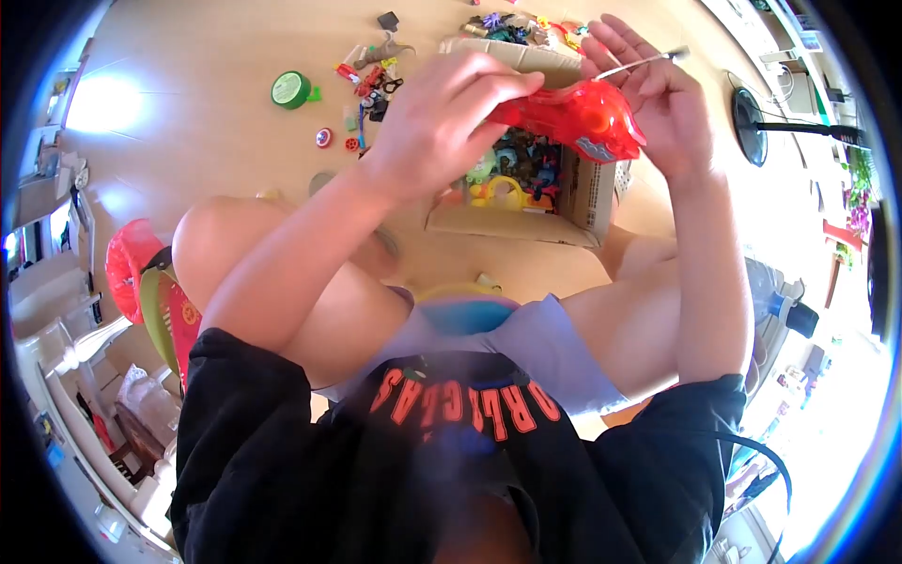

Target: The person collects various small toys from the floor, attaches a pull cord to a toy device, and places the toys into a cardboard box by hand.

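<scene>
My left hand (pixel 446 117) pinches the narrow end of a shiny, translucent red plastic toy (pixel 583 117), whose exact kind I cannot make out. A grey emblem shows on the toy's rounded end. My right hand (pixel 662 99) is beside that end, its palm turned toward the toy and its fingers stretched out. Across those fingers runs a thin pale rod (pixel 634 66) with a dark tip, starting at the toy's upper edge. Whether the rod is fixed to the toy I cannot tell. Below the toy stands an open cardboard box (pixel 512 223) holding mixed small toys.
Several small toys (pixel 376 85) lie on the wooden floor (pixel 216 122) left of the box. A green round roll (pixel 290 89) sits farther left. More toys (pixel 512 28) are beyond the box. A dark round stand base (pixel 749 127) is at the right.
</scene>
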Demonstrator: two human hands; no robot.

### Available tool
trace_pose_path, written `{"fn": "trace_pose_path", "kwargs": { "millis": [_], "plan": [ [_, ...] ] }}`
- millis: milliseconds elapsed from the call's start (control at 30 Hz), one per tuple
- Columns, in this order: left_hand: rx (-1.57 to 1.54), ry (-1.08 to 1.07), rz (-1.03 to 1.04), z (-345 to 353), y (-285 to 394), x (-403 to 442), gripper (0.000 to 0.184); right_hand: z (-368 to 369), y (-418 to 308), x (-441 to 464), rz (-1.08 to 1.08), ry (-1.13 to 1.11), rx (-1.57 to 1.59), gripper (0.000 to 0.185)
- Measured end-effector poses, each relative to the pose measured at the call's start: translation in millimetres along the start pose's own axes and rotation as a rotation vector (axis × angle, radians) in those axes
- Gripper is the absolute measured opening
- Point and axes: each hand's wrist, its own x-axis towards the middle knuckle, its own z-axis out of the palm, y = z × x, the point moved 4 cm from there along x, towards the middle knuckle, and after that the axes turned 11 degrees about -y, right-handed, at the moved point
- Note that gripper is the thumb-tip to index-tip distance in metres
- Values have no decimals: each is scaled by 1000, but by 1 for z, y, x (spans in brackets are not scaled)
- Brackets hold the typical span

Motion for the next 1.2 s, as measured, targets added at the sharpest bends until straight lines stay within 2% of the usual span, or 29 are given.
{"fn": "trace_pose_path", "kwargs": {
  "millis": [33, 133, 167, 200, 500, 600, 700, 800, 1000, 1200],
  "plan": [
    [27, -5, 2, 0, -3, 1, 48, -8, -6, 1, -28, 155, -46, 56],
    [62, -41, 23, 4, -14, -3, 52, -22, -23, 5, -224, -32, 38, 34],
    [77, -56, 32, 6, -16, -5, 54, -17, -34, 4, -221, 197, -20, 25],
    [92, -71, 41, 8, -17, -6, 55, -19, -38, 3, -223, 277, -75, 20],
    [23, -134, 171, 27, -10, -9, 62, -51, -26, -17, -151, 488, -211, 14],
    [2, -167, 136, 30, -5, -12, 61, -54, -27, -20, -115, 450, -234, 15],
    [-78, -200, -110, 33, -5, -15, 57, -56, -29, -22, -146, 398, -306, 17],
    [7, -192, -69, 35, -9, -13, 53, -47, -30, -28, -178, 392, -370, 19],
    [120, -210, 159, 42, -4, -8, 49, -34, -43, -29, -224, 413, -486, 20],
    [32, -315, 138, 53, 7, -11, 51, -51, -51, -20, -180, 460, -507, 22]
  ]
}}
